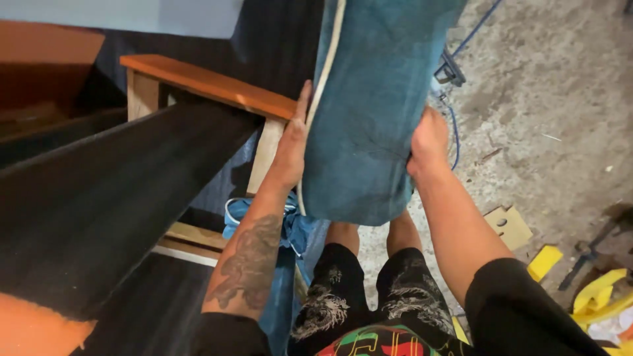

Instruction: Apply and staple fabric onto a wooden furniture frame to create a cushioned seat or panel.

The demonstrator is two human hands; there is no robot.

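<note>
- The left hand point(291, 142) lies flat, fingers straight and pressed together, against the left side of a teal cushion point(369, 112), right along its pale cord edging point(321, 99).
- The right hand point(427, 142) is closed on the cushion's right side, fingers curled into the fabric and bunching it; the fingertips are hidden behind the cloth.
- The cushion stands upright between the two hands, its long axis running from the top of the view down toward the person's knees. Its rounded lower end hangs just above the thighs. Both hands sit at about the same height, near the lower end.
- Just left of the left hand is a bare wooden frame point(211, 86) with an orange-brown top rail and a pale upright post.
- Further left, a long black upholstered panel point(112, 191) slants across the view.
- Below the cushion, loose blue fabric point(290, 231) is bunched by the frame.
- To the right, a rough concrete floor point(547, 99) carries a blue cable point(455, 132), a cardboard scrap point(508, 226) and yellow pieces point(544, 262).
- No container shows.
</note>
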